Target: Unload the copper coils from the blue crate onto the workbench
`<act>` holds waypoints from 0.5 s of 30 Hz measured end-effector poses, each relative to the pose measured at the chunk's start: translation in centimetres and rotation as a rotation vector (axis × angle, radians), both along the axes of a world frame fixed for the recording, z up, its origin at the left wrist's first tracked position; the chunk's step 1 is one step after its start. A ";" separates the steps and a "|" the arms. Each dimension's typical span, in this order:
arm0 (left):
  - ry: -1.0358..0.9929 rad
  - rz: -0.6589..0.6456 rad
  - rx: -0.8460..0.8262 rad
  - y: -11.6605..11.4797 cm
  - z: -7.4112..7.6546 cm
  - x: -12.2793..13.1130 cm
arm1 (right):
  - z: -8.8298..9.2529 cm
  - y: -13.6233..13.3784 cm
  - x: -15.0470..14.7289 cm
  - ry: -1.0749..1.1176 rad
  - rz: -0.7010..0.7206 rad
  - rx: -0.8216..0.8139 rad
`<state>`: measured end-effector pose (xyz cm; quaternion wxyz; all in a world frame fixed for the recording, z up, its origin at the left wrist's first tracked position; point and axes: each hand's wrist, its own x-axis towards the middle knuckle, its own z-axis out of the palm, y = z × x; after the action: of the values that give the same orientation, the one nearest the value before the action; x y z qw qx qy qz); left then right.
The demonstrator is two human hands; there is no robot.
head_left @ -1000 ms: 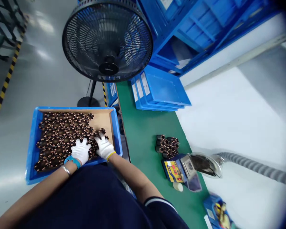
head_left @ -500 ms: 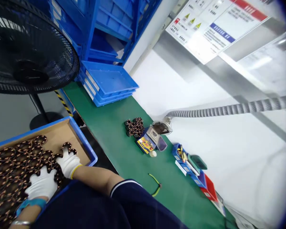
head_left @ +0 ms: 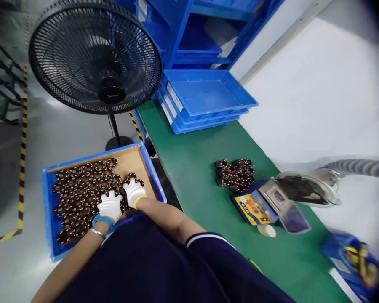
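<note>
My left hand (head_left: 110, 206), in a white glove, lies with fingers spread over black ring-shaped stators with copper-coloured windings (head_left: 82, 191). These stand packed close together in rows in a blue tray (head_left: 47, 214) with a brown cardboard lining (head_left: 126, 158). Beside it, further right, my right hand (head_left: 134, 192) wears a white glove with a yellow cuff. Its fingers are apart and touch the stators at the right end of the rows, with rings (head_left: 132, 175) showing around the fingertips. The palms hide the stators beneath them.
On the green workbench (head_left: 196, 155) sit another group of stators (head_left: 235, 174), a yellow-labelled device (head_left: 252, 209) and a clear extraction hood (head_left: 306, 189). Stacked blue trays (head_left: 208, 92) stand at the back. A black fan (head_left: 96, 59) stands behind the tray. Blue bins (head_left: 353, 261) are at right.
My view has swung left, so the whole tray and more floor show. Both hands stay on the stators in nearly the same poses.
</note>
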<state>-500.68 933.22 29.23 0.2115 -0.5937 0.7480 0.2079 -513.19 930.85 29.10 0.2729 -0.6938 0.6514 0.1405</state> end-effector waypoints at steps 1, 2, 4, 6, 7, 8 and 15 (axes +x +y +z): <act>0.005 -0.008 -0.007 0.1 0.1 0.0 | 0.1 0.2 -0.1 -0.017 0.019 -0.009; 0.010 -0.018 -0.009 0.3 0.3 0.1 | 0.3 0.5 -0.4 -0.037 0.037 -0.016; 0.016 -0.039 -0.005 0.6 0.6 0.2 | 0.7 1.2 -0.9 -0.069 0.061 -0.021; 0.016 -0.062 0.003 0.9 1.0 0.3 | 1.2 2.0 -1.5 -0.092 0.058 -0.035; 0.015 -0.072 0.003 1.0 1.3 0.4 | 1.6 2.3 -1.8 -0.101 0.052 -0.051; 0.011 -0.082 0.002 1.0 1.7 0.5 | 2.0 2.5 -2.1 -0.108 0.044 -0.067; -0.139 -0.164 -0.100 -2.4 5.3 -0.1 | 6.2 0.5 -5.2 -0.246 0.075 -0.241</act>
<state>-500.77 930.82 34.49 0.2493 -0.5530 0.7872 0.1109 -518.40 931.39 35.29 0.2601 -0.7572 0.5990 -0.0145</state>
